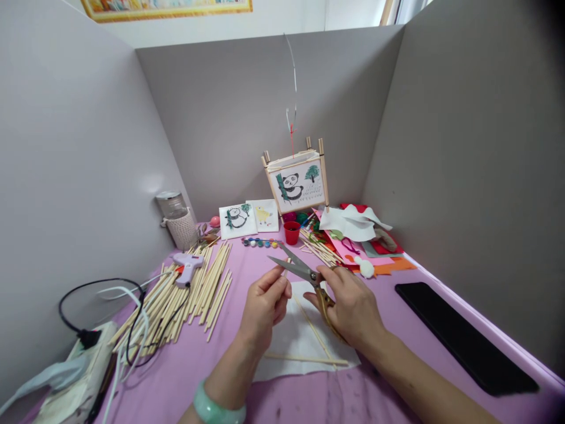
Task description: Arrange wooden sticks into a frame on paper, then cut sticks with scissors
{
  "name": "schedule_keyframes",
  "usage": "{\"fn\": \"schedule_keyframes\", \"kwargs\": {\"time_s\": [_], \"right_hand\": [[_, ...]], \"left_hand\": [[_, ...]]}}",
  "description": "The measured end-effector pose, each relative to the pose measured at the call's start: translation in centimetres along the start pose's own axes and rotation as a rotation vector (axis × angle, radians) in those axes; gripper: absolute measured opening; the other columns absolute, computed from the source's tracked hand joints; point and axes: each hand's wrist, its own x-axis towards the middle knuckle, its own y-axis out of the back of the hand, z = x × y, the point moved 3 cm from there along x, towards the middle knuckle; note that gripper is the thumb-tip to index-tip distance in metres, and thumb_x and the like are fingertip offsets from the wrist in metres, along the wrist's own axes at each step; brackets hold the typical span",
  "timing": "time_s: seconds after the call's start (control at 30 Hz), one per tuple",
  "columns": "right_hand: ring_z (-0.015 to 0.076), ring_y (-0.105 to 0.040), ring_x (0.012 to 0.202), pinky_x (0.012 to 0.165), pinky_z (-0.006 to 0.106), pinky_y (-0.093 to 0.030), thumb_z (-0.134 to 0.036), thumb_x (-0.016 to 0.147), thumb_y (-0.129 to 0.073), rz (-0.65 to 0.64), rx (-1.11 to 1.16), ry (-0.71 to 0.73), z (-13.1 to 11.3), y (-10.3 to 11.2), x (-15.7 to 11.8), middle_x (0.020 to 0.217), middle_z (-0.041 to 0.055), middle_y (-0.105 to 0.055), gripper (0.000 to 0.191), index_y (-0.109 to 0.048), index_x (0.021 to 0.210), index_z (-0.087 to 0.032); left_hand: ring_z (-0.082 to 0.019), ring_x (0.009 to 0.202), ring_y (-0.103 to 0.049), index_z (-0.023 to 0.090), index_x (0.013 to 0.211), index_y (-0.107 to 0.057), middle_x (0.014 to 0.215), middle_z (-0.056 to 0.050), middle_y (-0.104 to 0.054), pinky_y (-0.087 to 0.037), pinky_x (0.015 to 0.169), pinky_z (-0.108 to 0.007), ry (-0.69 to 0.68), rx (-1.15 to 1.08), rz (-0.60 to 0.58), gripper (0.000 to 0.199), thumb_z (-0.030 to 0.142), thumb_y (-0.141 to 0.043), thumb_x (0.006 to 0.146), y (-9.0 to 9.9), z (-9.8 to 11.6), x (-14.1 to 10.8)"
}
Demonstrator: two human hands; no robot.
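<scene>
My right hand (353,303) is closed around the brown handles of a pair of scissors (304,271), whose blades are parted and point to the upper left. My left hand (267,300), with a green bangle at the wrist, pinches a thin wooden stick (286,268) upright by the blades; most of it is hidden by the fingers. Under both hands lies a white sheet (286,374) with two long sticks on it, one slanting (315,330) and one nearly level (309,358).
A pile of wooden sticks (214,282) and a lilac glue gun (188,268) lie left, near a power strip (83,377). A panda lantern (298,182), red cup (292,233) and craft scraps (353,224) stand behind. A black slab (463,335) lies right.
</scene>
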Motion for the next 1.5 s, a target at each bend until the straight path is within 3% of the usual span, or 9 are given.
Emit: {"fn": "schedule_keyframes", "kwargs": {"time_s": [0.4, 1.0, 1.23, 1.5], "right_hand": [[0.0182, -0.056, 0.072, 0.065, 0.027, -0.039, -0.04, 0.085, -0.058, -0.016, 0.094, -0.024, 0.0, 0.0, -0.1, 0.079, 0.0044, -0.06, 0.026, -0.059, 0.099, -0.017], [0.0159, -0.058, 0.064, 0.058, 0.025, -0.034, -0.041, 0.085, -0.058, -0.125, 0.031, -0.043, 0.3, -0.5, -0.4, 0.075, 0.0029, -0.064, 0.026, -0.061, 0.098, -0.019], [0.0184, -0.06, 0.073, 0.063, 0.026, -0.035, -0.041, 0.087, -0.056, -0.134, 0.021, -0.045, 0.3, -0.7, -0.2, 0.079, 0.0044, -0.064, 0.024, -0.059, 0.094, -0.018], [0.0212, -0.058, 0.078, 0.065, 0.029, -0.036, -0.049, 0.084, -0.059, -0.132, -0.042, -0.066, -0.4, -0.9, -0.2, 0.085, 0.0053, -0.062, 0.036, -0.056, 0.101, -0.018]], "left_hand": [[0.001, 0.034, -0.02, 0.015, 0.113, -0.06, 0.063, 0.006, -0.048, -0.01, 0.034, -0.018, 0.029, -0.005, 0.011, 0.036, 0.031, -0.062, 0.081, 0.3, -0.3, 0.1], [0.0, 0.034, -0.018, 0.013, 0.129, -0.051, 0.061, 0.006, -0.048, -0.012, 0.033, -0.017, 0.093, -0.005, 0.071, 0.058, 0.031, -0.065, 0.076, 0.7, -0.7, 0.3], [-0.001, 0.036, -0.019, 0.014, 0.131, -0.05, 0.06, 0.007, -0.046, -0.012, 0.034, -0.017, 0.09, 0.065, 0.09, 0.061, 0.036, -0.064, 0.076, 0.6, -0.6, 0.3], [-0.001, 0.035, -0.019, 0.01, 0.126, -0.054, 0.058, 0.007, -0.047, -0.012, 0.034, -0.018, 0.107, 0.07, 0.101, 0.059, 0.035, -0.064, 0.074, -0.1, -0.7, 0.0]]}}
